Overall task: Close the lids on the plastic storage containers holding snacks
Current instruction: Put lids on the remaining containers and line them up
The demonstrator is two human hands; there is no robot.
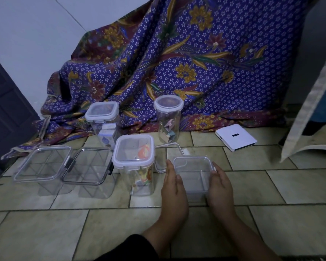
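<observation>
While beside hands [174, 185] [220, 185], lidded snack container [133, 150]

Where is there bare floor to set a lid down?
Bare floor right of the right hand, before the white box; also the near tiles left of the left hand. Crowded between the left tubs, tall container and small tub.

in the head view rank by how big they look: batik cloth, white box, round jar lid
1. batik cloth, by far the largest
2. white box
3. round jar lid, clearly smaller than the box
</observation>
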